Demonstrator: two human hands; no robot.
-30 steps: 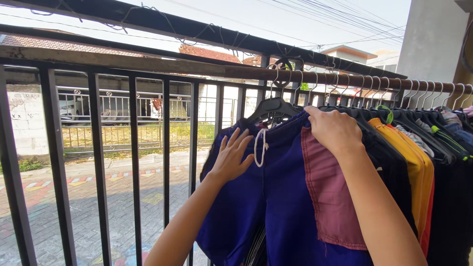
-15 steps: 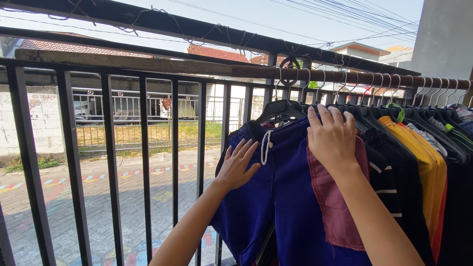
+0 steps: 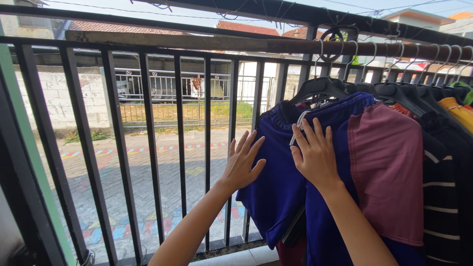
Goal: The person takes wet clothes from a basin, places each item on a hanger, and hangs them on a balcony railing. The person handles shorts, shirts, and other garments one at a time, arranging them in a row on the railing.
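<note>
Left hand (image 3: pixel 242 165) open, fingers spread, flat against dark blue fabric shorts (image 3: pixel 281 182) hanging on black plastic hanger (image 3: pixel 315 88) from brown rail (image 3: pixel 197 44). Right hand (image 3: pixel 315 157) open, pressing near white drawstring (image 3: pixel 297 129). Best smoothed with flat palms, downward.

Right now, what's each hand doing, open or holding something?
Left hand: open, flat against the blue shorts.
Right hand: open, fingers spread on the same shorts.

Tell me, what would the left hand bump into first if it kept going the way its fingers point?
Probably the blue shorts: the left hand already lies against them, fingers aimed up toward the waistband.
</note>
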